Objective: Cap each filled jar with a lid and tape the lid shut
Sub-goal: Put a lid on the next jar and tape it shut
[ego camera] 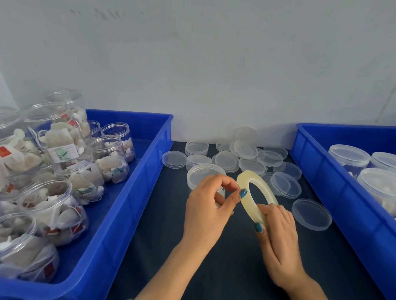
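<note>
A pale, translucent tape roll (pixel 245 186) is held up over the dark table, between both hands. My right hand (pixel 277 241) grips its lower edge, thumb on the rim. My left hand (pixel 206 210) pinches at the roll's left edge with thumb and forefinger. Behind the hands lies a heap of clear lids (pixel 237 157); one clear lidded jar (pixel 200 173) stands just behind my left hand. Open jars filled with tea bags (pixel 47 205) lie in the blue bin (pixel 121 220) at left. Capped jars (pixel 384 184) stand in the blue bin (pixel 334 193) at right.
A single clear lid (pixel 312 214) lies on the dark table top (pixel 202 284) right of my hands. A pale wall rises directly behind the table. A bracelet shows on my left wrist at the bottom edge.
</note>
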The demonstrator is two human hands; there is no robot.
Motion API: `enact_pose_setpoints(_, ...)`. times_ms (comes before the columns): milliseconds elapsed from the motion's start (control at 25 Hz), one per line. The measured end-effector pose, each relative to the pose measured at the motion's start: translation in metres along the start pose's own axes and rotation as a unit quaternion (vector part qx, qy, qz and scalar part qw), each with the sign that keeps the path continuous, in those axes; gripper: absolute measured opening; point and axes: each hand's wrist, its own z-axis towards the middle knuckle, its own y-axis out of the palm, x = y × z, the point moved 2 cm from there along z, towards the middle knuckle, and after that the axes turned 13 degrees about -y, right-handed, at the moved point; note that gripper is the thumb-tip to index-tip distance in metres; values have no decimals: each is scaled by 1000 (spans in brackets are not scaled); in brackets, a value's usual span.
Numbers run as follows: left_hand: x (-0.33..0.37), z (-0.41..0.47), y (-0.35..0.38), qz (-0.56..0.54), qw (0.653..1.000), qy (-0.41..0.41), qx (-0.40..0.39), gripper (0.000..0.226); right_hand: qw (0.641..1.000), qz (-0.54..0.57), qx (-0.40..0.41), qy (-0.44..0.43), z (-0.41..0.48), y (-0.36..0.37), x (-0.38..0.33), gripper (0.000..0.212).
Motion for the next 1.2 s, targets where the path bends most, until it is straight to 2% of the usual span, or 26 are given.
enact_pose_setpoints(200,1,2,1,19,1000,17,7,7,1000,-6,-2,8,0,-2,1,25)
enact_pose_setpoints(360,5,12,-2,-44,997,-70,12,4,1000,-6,-7,-5,0,-2,-1,24)
enact_pose_setpoints(440,7,7,-2,-89,991,-103,-9,15,1000,-12,-3,-2,-1,-2,1,23)
enact_pose_setpoints(560,8,-5,6,-49,991,-105,-67,30,999,-34,-11,-19,-1,-4,4,21)
enact_pose_setpoints(640,4,-6,8,-37,990,-112,-72,25,998,-39,-28,-38,-1,-3,3,25)
enact_pose_setpoints(720,-1,-3,4,-9,990,-115,-75,16,1000,-29,-7,-9,-2,-4,4,30)
enact_pose_setpoints(840,-6,-8,-5,111,988,-57,-91,14,989,15,110,99,0,-12,12,35)
enact_pose_setpoints(880,-7,-10,-5,127,986,-37,-104,15,982,58,125,126,1,-13,15,31)
enact_pose_setpoints(920,-8,-12,-5,134,983,-20,-120,17,974,125,122,148,1,-12,18,30)
enact_pose_setpoints(1000,-10,-15,-2,129,982,3,-136,21,943,263,76,189,3,-8,21,46)
enact_pose_setpoints(1040,-11,-16,-1,112,986,0,-127,23,932,295,51,203,3,-7,20,54)
enact_pose_setpoints(1120,-14,-19,-3,71,994,-23,-76,33,934,292,28,205,4,-7,16,57)
enact_pose_setpoints(1200,-16,-25,-4,64,998,-8,-20,35,950,250,35,183,4,-9,15,50)
